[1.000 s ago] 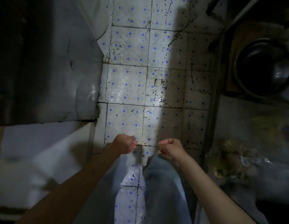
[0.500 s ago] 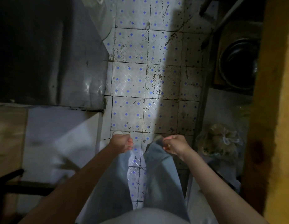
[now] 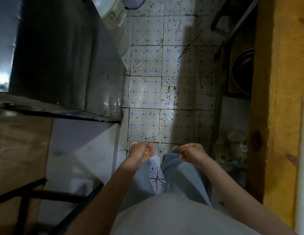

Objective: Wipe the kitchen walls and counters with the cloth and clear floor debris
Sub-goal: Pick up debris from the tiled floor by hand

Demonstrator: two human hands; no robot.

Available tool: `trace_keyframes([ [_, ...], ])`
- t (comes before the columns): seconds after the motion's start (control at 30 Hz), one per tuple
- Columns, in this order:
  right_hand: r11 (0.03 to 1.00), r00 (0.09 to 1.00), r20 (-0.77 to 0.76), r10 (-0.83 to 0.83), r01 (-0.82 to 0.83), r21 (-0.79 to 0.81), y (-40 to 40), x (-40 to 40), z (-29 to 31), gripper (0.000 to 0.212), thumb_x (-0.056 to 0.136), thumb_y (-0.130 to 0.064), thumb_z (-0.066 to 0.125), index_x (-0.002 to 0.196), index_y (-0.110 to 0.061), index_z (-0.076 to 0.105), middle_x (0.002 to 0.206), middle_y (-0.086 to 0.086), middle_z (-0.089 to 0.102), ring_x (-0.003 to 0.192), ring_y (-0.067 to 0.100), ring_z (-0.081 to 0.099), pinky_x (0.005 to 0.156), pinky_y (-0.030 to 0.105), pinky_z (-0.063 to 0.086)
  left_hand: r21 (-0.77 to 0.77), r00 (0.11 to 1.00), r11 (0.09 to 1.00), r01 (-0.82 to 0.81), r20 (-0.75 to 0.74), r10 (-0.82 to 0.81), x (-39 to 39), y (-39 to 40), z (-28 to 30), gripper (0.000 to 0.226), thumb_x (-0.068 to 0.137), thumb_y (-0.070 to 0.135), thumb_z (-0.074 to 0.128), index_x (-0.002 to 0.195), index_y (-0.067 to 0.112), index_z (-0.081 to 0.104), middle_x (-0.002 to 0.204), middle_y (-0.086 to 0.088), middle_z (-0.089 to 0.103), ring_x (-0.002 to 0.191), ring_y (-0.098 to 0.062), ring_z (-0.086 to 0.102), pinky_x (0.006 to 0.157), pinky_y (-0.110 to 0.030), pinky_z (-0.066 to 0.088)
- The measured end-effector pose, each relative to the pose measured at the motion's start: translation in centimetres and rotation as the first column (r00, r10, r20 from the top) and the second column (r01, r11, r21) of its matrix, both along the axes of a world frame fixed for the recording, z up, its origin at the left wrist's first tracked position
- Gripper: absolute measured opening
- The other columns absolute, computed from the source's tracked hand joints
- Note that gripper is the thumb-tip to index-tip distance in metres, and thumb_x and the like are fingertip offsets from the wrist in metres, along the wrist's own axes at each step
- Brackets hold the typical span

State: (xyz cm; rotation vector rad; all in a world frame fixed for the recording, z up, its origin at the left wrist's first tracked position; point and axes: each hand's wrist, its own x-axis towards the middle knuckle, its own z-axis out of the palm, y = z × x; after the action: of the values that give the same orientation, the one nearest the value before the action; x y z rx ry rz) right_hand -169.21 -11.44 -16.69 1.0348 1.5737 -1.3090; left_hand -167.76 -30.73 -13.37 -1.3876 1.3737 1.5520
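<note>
1. Tiled floor (image 3: 164, 92): narrow aisle running far from the feet, dark specks and smears thickest right of centre. Judged step: floor debris, not yet gathered.
2. Dark cabinet (image 3: 66, 53) hems the left, wooden frame (image 3: 283, 82) the right; tight room to bend.
3. Metal bowl (image 3: 242, 72) and plastic bag (image 3: 234, 148) on the right low shelf, beside the aisle.
4. Left hand (image 3: 141, 152): fingers loosely curled, something small and pale at the fingertips, cannot tell what.
5. Right hand (image 3: 192, 152): curled, nothing visibly held.
6. Cloth: not seen. Next move probably needs a crouch.
</note>
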Motion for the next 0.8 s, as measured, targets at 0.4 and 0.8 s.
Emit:
trace_keyframes([
  [0.4, 0.955, 0.951, -0.084, -0.296, 0.296, -0.02, -2.9, 2.8, 3.6, 0.01, 0.086, -0.001, 0.06, 0.077, 0.0, 0.063, 0.062, 0.012, 0.061, 0.04, 0.015, 0.053, 0.041, 0.018, 0.043, 0.026, 0.981, 0.981, 0.194, -0.014, -0.194, -0.9, -2.2, 2.8, 0.021, 0.091, 0.008, 0.047, 0.073, 0.009, 0.057, 0.067, -0.005, 0.06, 0.047, -0.013, 0.057, 0.05, -0.021, 0.043],
  [0.8, 0.715, 0.701, -0.141, -0.699, 0.687, -0.128, -5.4, 9.0, 10.0, 0.016, 0.091, -0.001, 0.049, 0.08, -0.002, 0.06, 0.067, 0.01, 0.057, 0.047, 0.014, 0.055, 0.048, 0.022, 0.041, 0.164, 0.762, 0.744, 0.648, -0.13, -0.635, -0.9, -1.3, 5.0, 0.021, 0.091, 0.007, 0.05, 0.071, 0.01, 0.057, 0.044, 0.003, 0.058, 0.042, -0.011, 0.056, 0.045, -0.017, 0.042],
])
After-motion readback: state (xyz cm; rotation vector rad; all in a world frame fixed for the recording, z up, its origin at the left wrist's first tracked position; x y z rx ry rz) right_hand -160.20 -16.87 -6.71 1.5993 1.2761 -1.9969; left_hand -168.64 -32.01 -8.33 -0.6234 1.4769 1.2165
